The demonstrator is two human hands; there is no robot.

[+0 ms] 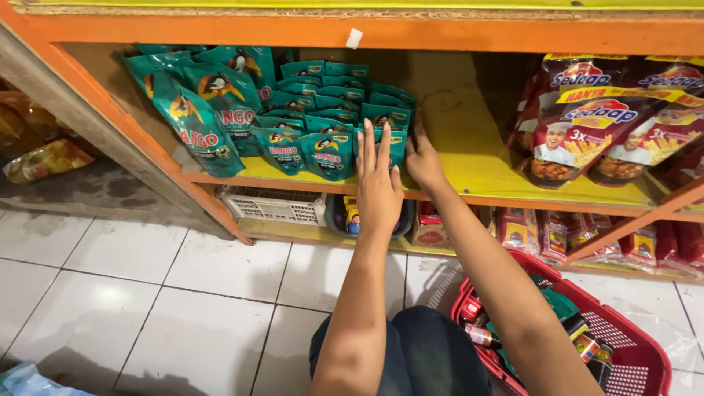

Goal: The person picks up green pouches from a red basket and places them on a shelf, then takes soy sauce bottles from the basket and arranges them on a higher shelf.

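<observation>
Small teal pouches (334, 128) stand in overlapping rows on the yellow shelf (469, 158), left of its middle. Each pouch is upright, long axis vertical, printed face turned outward toward the aisle; the rows run from the shelf's front edge back toward its rear wall. The left hand (378, 187) lies flat against the right end of the front row, fingers (375, 147) straight, spread and pointing up and into the shelf, gripping nothing. The right hand (423, 163) is just beside it, at the right flank of the rows, fingers reaching in behind the pouches; whether they curl round one cannot be told. Larger teal pouches (198, 110) of the same kind lean at the left end of the shelf, tilted to the left. Red noodle packs (609, 125) fill the right end, well apart from the hands, with bare yellow board between. An orange frame (381, 33) edges the shelf. On the lower shelf sit a white basket (271, 205) and small red packets (528, 231). A red shopping basket (631, 352) holding goods stands on the tiled floor (147, 286), by the person's right forearm.
</observation>
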